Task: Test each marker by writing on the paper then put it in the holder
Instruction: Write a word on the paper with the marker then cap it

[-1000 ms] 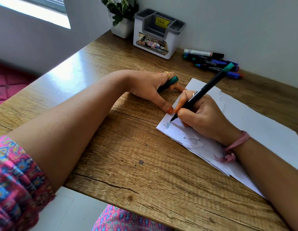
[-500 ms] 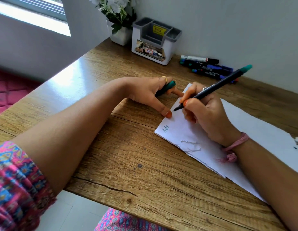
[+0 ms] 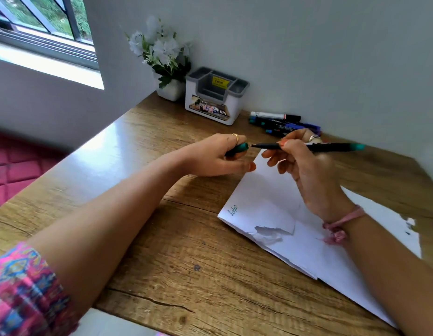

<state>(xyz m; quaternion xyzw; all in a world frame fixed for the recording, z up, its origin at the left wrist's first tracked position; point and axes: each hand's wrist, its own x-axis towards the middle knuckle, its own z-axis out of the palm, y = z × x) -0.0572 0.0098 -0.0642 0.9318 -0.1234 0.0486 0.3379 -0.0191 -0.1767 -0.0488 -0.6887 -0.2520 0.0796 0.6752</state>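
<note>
My right hand (image 3: 305, 166) grips a black marker with a green end (image 3: 331, 147), held level above the paper with its tip pointing left. Just left of that tip is the green cap (image 3: 239, 148), held in my left hand (image 3: 222, 156). Tip and cap are nearly touching. The white paper (image 3: 266, 197) lies on the wooden desk (image 3: 186, 251) with a short green scribble (image 3: 233, 210) near its left corner. The white and grey holder (image 3: 212, 105) stands at the back by the wall, its compartments showing no markers. Several more markers (image 3: 281, 122) lie to its right.
A white pot of white flowers (image 3: 165, 66) stands left of the holder in the corner. The wall runs close behind the holder and markers. The paper has a torn flap (image 3: 271, 231) near its front edge. The desk's front edge is close to my body.
My right hand lifted the marker off the paper and turned it level, tip toward the cap. My left hand rose slightly with the cap. The view tilted up.
</note>
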